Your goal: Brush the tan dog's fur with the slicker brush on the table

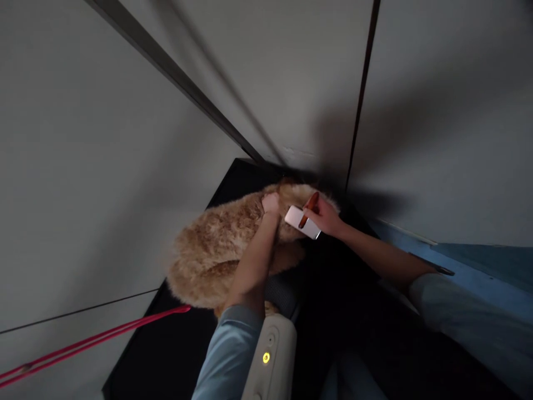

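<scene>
A dog (220, 233) with curly light-brown fur stands on a black table, its body stretching from lower left toward the wall corner. My left hand (271, 204) is closed on fur at its upper back, near the neck; the fingers are partly sunk in the coat. In my right hand (325, 216) is a slicker brush (291, 215) with a pale rectangular head and a reddish-brown handle. The brush head lies over the dog's front end, by the neck or head. Most of the dog's face is hidden.
The black table (145, 333) sits against pale wall panels (104, 139) that meet in a corner. A doubled red cord (104, 332) runs from the left to near the dog's rear. A white device with a yellow light (270, 355) juts up at the bottom centre.
</scene>
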Demonstrator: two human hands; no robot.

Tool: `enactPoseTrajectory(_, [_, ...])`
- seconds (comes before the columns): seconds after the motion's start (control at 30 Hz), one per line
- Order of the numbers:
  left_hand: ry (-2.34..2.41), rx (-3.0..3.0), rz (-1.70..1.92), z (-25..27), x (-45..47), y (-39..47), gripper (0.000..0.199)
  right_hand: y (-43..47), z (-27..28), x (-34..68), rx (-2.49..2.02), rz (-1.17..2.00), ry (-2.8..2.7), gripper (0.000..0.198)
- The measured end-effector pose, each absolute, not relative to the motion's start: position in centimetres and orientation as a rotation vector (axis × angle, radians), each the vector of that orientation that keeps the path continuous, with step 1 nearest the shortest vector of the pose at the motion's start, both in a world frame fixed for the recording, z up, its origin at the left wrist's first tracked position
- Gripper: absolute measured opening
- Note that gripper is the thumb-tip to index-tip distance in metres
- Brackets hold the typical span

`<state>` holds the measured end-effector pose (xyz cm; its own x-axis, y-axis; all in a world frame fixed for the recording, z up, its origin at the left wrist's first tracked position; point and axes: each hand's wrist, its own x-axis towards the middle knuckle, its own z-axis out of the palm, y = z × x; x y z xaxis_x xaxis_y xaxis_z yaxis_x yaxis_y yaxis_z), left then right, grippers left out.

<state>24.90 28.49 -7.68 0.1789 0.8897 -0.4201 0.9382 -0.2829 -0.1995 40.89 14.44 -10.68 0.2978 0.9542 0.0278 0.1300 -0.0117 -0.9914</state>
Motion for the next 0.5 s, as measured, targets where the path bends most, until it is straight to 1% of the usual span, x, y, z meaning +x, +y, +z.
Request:
enactPoseTrajectory(0.1, [1.814,2.316,-0.699,-7.8,24.8,28.6,0.038,15.2,-10.8,42.7,-1.542,0.756,-0.945,0.022])
enactPoseTrajectory(0.2, [1.807,2.29,-0.691,-7.7,25.0,29.1,0.036,14.6,-10.3,43.8,-1.515,0.577,-0.898,0.02])
enactPoseTrajectory(0.27, [1.819,2.254,-0.701,-7.3,25.3,29.5,0.037,13.2,-10.2,42.4,-1.39,0.618,-0.931,0.02])
enactPoseTrajectory(0.33, [1.852,2.209,-0.716,-6.8,25.7,29.9,0.038,11.8,-10.6,40.2,-1.238,0.788,-0.988,0.021])
enactPoseTrajectory(0.4, [1.889,2.173,-0.73,-6.3,26.2,30.2,0.037,10.9,-11.6,39.0,-1.177,0.923,-0.973,0.023])
enactPoseTrajectory(0.5, [1.921,2.154,-0.73,-6.0,26.8,30.7,0.038,10.2,-13.6,41.0,-1.284,0.889,-0.811,0.028])
